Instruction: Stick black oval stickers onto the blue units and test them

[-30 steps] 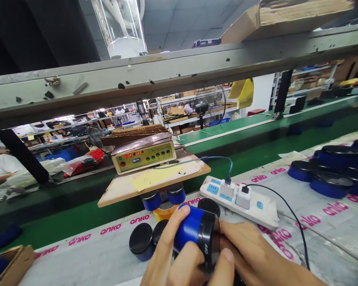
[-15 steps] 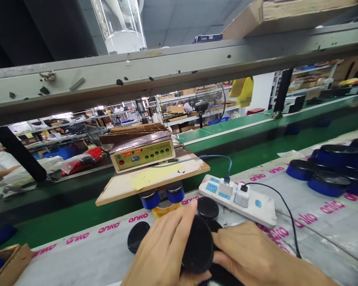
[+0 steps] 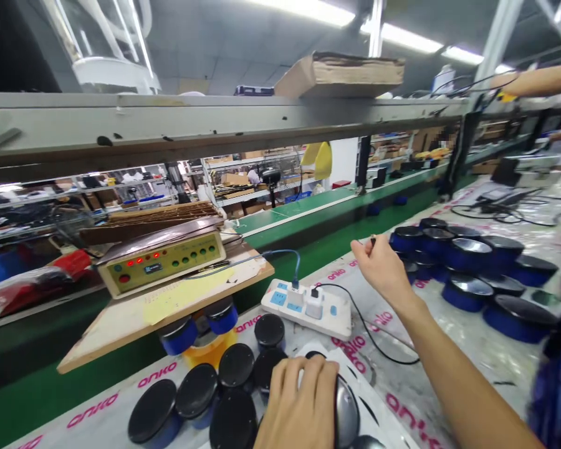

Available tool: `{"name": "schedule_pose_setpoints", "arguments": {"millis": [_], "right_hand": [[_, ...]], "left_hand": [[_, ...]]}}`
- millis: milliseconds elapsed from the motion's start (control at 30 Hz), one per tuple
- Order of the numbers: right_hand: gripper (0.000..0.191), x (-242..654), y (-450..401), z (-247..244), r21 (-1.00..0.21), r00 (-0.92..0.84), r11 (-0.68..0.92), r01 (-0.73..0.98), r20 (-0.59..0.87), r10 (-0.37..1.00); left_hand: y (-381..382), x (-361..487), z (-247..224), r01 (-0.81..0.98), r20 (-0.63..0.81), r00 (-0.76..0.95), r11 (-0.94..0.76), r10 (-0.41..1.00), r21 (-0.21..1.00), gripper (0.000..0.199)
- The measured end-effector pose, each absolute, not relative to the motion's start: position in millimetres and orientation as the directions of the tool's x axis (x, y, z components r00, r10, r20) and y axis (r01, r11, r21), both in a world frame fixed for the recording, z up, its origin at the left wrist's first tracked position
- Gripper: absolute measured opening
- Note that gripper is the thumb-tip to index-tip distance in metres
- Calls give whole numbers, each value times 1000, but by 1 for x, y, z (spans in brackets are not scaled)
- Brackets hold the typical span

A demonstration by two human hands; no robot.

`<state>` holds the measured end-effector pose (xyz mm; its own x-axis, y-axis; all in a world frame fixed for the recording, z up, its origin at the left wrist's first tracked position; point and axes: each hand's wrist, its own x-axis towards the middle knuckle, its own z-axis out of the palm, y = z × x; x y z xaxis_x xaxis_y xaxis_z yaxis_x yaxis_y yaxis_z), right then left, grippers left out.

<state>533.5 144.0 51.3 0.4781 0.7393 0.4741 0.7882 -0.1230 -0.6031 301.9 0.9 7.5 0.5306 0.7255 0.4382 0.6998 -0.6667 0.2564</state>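
Note:
My left hand (image 3: 302, 402) is at the bottom centre, its fingers curled over a round container with a glossy black top (image 3: 346, 408); the palm hides part of it. Beside it, several blue containers with black lids (image 3: 197, 393) stand on the printed plastic sheet. White sheet material with black shapes (image 3: 371, 399) lies just right of the left hand. My right hand (image 3: 383, 268) is raised farther forward, with a small dark piece (image 3: 373, 240) pinched at its fingertips, near a cluster of blue containers with black lids (image 3: 470, 254).
A white power strip (image 3: 308, 308) with a black cable lies between the hands. Behind it, a control box (image 3: 161, 259) sits on a wooden board (image 3: 168, 299). A metal shelf beam (image 3: 243, 121) crosses above. Another person's arm (image 3: 537, 81) reaches in at upper right.
My right hand has left the black-topped container near my left hand and moved forward and right. The view has turned right, and more containers show beside my left hand.

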Motion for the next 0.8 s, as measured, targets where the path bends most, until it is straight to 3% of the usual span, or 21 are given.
{"name": "schedule_pose_setpoints", "arguments": {"millis": [133,300,400,467,533,633,733,800], "right_hand": [[36,582,158,28,-609,682,-398,686,349,642],[35,610,157,23,-666,729,-460,587,189,658],[38,590,147,47,-726,609,-312,612,182,772],[45,555,132,63,-772,446,-135,621,206,871],[47,509,108,72,-814,212,66,577,227,951],[47,449,67,70,-865,-237,311,394,231,944],[32,424,39,64,-809,-442,486,332,321,837],[29,424,33,61,-747,-452,538,391,353,819]], "left_hand": [[21,303,-10,766,260,564,-614,784,191,76],[17,282,3,713,354,516,-620,780,327,68],[10,273,15,625,414,422,-589,807,512,36],[5,271,20,562,466,314,-557,827,611,32],[2,272,22,500,522,204,-546,828,672,43],[2,271,26,458,558,62,-520,827,721,80],[7,260,37,333,398,-35,-365,917,870,73],[11,251,46,24,191,-6,-191,982,981,70]]}}
